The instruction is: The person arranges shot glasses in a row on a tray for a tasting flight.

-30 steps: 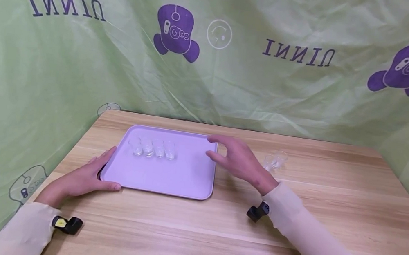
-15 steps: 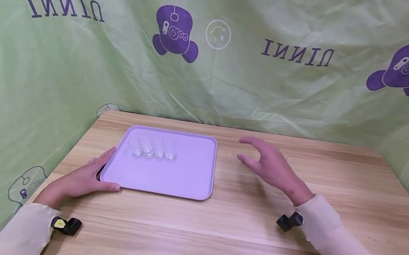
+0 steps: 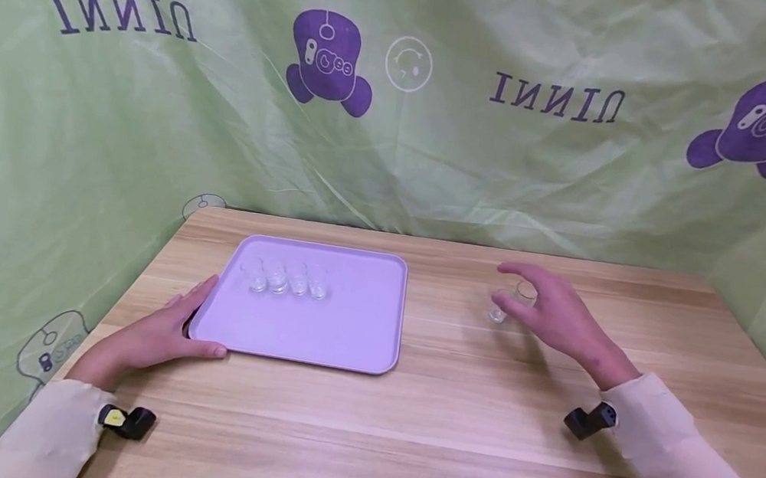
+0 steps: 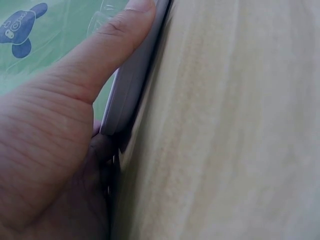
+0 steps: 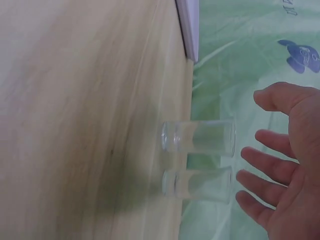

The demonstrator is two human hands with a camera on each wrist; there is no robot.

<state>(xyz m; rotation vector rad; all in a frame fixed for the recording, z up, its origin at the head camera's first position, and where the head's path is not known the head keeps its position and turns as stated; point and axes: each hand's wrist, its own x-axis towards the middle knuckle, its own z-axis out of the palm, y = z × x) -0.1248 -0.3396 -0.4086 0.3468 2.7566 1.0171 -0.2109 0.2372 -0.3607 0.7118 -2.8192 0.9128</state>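
My left hand [image 3: 154,331] lies at the near left corner of a lilac tray [image 3: 339,335], its straight thumb along the front edge and fingers against the left side. In the left wrist view the thumb lies against the rim; the other fingers are partly hidden. A row of several small clear shot glasses [image 3: 299,281] stands upright on the tray. Beyond its right side, my right hand [image 3: 556,309] hovers with spread thumb and fingers over two more shot glasses, a nearer one [image 3: 497,312] and a farther one [image 3: 526,290]. The right wrist view shows both glasses [image 5: 210,137] apart from the fingers.
A wooden table [image 3: 364,437] carries everything. Green printed cloth [image 3: 431,174] hangs behind it and along the sides. Each sleeve bears a small black wrist camera, one on the left [image 3: 130,421] and one on the right [image 3: 589,420].
My right hand has moved rightward from the tray's right edge to above the two loose glasses. The left hand, the tray and its glasses have stayed in place.
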